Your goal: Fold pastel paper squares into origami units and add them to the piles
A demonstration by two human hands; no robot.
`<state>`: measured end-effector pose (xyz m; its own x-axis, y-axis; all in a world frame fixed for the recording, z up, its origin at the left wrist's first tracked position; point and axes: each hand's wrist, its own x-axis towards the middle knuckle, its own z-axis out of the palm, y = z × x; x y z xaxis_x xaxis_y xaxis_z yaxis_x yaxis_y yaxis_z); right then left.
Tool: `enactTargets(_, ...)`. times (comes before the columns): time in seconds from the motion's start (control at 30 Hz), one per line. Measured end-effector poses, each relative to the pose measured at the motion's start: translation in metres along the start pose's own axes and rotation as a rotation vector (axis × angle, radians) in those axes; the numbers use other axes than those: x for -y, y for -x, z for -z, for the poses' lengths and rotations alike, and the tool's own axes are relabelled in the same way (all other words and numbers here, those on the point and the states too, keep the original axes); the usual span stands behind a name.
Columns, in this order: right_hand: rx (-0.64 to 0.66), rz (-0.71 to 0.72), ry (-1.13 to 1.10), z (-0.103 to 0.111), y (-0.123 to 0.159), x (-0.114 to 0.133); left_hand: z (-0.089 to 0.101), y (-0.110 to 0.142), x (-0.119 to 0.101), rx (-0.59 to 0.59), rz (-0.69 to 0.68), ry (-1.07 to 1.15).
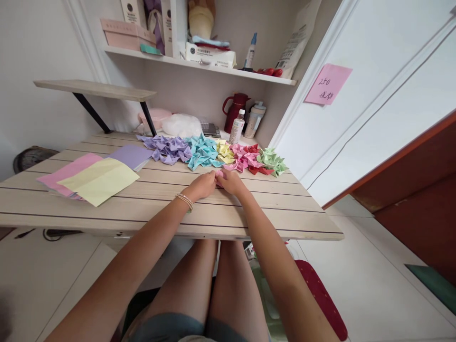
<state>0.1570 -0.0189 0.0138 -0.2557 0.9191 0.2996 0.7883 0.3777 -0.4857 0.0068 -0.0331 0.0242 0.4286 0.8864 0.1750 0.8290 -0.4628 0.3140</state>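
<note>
A small piece of folded pink paper (220,178) is pinched between my two hands, just above the middle of the table. My left hand (205,184) closes on its left side and my right hand (230,181) on its right; the fingers cover most of it. Right behind the hands lies a row of folded paper pieces: purple ones (170,149), blue ones (202,151), yellow ones (225,151), pink ones (242,157), red ones (261,170) and green ones (273,161).
Flat paper sheets, with a yellow sheet (101,180) on top, lie at the left of the slatted table (153,209). Behind the row stand a bottle (237,128), a dark red jug (235,111) and a tumbler (254,119). A small raised shelf (96,89) overhangs the back left.
</note>
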Motion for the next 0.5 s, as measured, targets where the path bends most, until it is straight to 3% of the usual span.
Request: enactTargets(0.5, -0.035, 0.012, 0.011, -0.0018, 0.0005, -0.0012, -0.0042, -0.002, 0.0037, -0.028, -0.035, 0.004)
